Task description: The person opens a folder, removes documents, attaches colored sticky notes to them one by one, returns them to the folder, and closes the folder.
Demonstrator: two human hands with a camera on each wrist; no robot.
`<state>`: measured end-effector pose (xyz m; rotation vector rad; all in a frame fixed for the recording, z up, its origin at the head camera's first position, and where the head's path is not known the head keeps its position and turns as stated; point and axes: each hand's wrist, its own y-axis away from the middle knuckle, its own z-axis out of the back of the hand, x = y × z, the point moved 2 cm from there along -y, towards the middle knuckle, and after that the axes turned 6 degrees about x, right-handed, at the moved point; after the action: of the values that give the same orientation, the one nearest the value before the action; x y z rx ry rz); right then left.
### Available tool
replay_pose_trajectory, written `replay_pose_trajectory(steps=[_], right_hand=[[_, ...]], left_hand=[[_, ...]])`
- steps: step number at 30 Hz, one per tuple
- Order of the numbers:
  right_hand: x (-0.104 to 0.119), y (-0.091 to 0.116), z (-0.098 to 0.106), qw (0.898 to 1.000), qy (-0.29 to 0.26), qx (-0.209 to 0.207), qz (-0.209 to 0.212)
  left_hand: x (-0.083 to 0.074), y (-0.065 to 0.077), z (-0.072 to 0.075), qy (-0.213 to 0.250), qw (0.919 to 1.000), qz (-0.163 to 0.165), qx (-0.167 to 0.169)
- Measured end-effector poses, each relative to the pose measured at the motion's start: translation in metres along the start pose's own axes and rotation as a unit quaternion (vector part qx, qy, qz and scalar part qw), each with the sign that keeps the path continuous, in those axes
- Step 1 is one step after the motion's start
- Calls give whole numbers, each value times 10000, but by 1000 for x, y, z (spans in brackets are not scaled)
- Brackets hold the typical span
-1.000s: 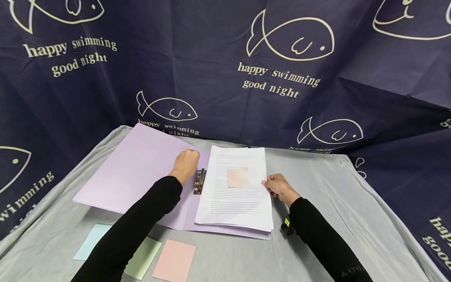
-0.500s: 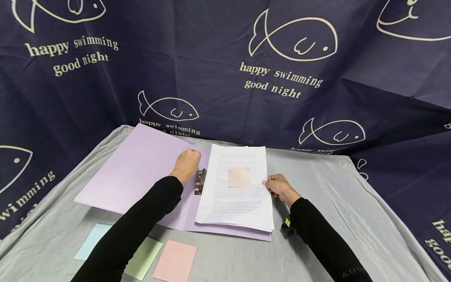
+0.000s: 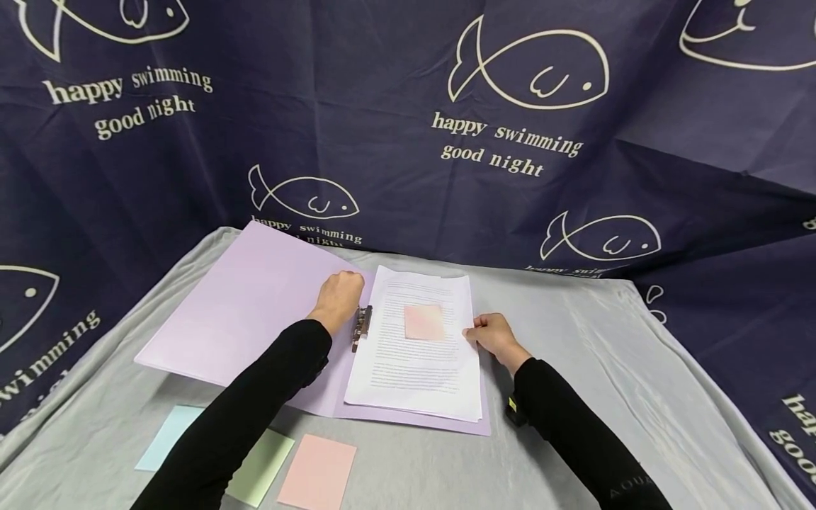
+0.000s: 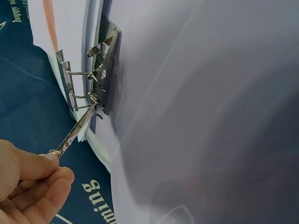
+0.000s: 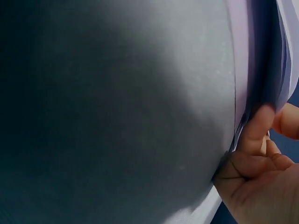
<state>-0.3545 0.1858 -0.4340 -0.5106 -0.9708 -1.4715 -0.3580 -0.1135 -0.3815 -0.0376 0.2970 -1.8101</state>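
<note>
An open lilac folder (image 3: 255, 297) lies on the table with a metal clip (image 4: 110, 70) at its spine. My left hand (image 3: 338, 299) pinches the clip's metal lever (image 4: 74, 133) by its end between thumb and fingers. In the left wrist view, a toothed bar and thin prongs of the clip stand at the edge of the papers. My right hand (image 3: 497, 338) pinches the right edge of the stack of printed papers (image 3: 408, 375), which lies over the folder's right half. A pink sticky note (image 3: 424, 322) sits on the top sheet.
Blue (image 3: 167, 435), green (image 3: 261, 467) and pink note pads (image 3: 317, 471) lie on the grey cloth in front of the folder; my left sleeve partly covers the first two. A dark fish-print curtain (image 3: 408, 142) hangs behind the table.
My right hand has moved left, sliding the papers toward the clip, so more of the folder's right edge shows. My left hand has hardly moved.
</note>
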Motion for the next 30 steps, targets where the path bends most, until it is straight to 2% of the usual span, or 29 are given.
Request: replay_pose_trajectory(steps=[4, 7, 9, 12, 15, 18, 20, 22, 25, 27, 30], right_hand=[[4, 3, -2, 9947, 970, -226, 246], [9, 4, -4, 9808, 1900, -341, 277], [11, 4, -4, 9724, 2296, -357, 225], [11, 5, -4, 9670, 2520, -343, 114], [9, 6, -3, 9674, 2511, -276, 165], [7, 8, 1, 9735, 2230, -189, 480], [7, 11, 7, 9735, 2109, -125, 875], [8, 19, 14, 9656, 2248, 75, 1308], [9, 35, 25, 9426, 2783, 498, 1778], [8, 46, 32, 9297, 3086, 858, 1819], [4, 59, 37, 9204, 3281, 1221, 1744]], left_hand=[[-1, 1, 0, 19, 10000, -6, -15], [-1, 2, 0, 18, 10000, -1, -17], [-1, 2, 0, 4, 10000, -18, 6], [-2, 2, 0, 8, 10000, -26, 83], [-2, 3, 0, 7, 10000, -18, 89], [-2, 3, -1, 30, 10000, -3, 31], [-2, 3, -1, 37, 10000, -17, -7], [-2, 3, -1, 57, 10000, -23, -15], [-1, 3, -1, 30, 10000, -23, -44], [0, 3, 0, 21, 10000, 4, -73], [1, 3, 1, 4, 9999, 24, -119]])
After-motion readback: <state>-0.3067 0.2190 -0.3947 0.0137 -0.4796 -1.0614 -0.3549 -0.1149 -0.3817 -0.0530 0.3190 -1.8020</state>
